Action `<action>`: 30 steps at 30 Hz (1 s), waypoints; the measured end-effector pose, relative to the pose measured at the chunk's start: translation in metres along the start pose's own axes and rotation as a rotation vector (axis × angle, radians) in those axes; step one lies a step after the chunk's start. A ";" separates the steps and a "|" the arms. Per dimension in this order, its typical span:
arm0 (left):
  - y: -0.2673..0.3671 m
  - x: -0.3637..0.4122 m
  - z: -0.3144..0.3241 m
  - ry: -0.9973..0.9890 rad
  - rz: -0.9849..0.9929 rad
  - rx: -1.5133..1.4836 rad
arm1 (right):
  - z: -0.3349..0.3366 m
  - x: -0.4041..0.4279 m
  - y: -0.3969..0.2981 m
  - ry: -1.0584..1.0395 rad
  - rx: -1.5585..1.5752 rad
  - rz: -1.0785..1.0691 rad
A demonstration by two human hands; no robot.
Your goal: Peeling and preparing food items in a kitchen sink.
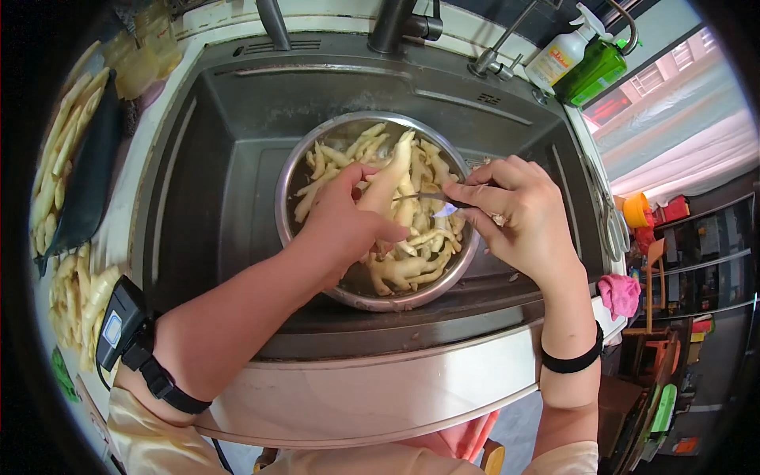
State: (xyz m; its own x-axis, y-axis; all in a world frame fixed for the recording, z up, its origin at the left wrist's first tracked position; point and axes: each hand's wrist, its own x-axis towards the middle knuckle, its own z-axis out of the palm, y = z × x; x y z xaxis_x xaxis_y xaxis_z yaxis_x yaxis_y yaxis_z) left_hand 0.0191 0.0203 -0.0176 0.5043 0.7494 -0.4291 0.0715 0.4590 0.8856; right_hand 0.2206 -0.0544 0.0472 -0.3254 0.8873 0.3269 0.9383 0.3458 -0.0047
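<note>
My left hand (350,219) grips a pale chicken foot (389,175), tilted over a round steel bowl (380,304). In my right hand (513,205) is a small tool with a narrow dark metal blade (424,196), perhaps a knife; my fingers cover its handle. The blade's tip meets the side of the held foot. Below both hands, the bowl is full of chicken feet (409,270), some under water. It stands in a dark grey sink (255,202).
More chicken feet lie to the left, some on a dark tray (89,178), others beside it (77,297). A faucet (389,27) rises behind the sink. Spray bottle (558,59), green bottle (594,71), scissors (614,228) and a pink cloth (619,295) line the right rim.
</note>
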 end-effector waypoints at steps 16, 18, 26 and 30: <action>0.000 -0.003 0.002 -0.097 0.001 0.011 | -0.002 -0.007 0.018 -0.056 0.349 0.125; -0.001 -0.003 0.003 -0.025 0.070 0.098 | -0.008 -0.006 0.015 -0.080 0.337 0.119; 0.002 -0.003 0.001 -0.054 0.056 0.102 | -0.007 -0.008 0.020 -0.027 0.285 0.147; 0.001 0.000 -0.003 -0.133 0.043 -0.047 | -0.012 -0.006 0.021 -0.007 0.304 0.175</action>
State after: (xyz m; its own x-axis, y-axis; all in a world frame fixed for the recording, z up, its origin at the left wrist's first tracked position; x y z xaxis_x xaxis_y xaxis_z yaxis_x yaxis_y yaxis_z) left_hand 0.0168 0.0218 -0.0168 0.6157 0.7005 -0.3609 0.0089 0.4517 0.8921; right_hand 0.2441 -0.0561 0.0561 -0.1640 0.9430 0.2897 0.9027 0.2619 -0.3415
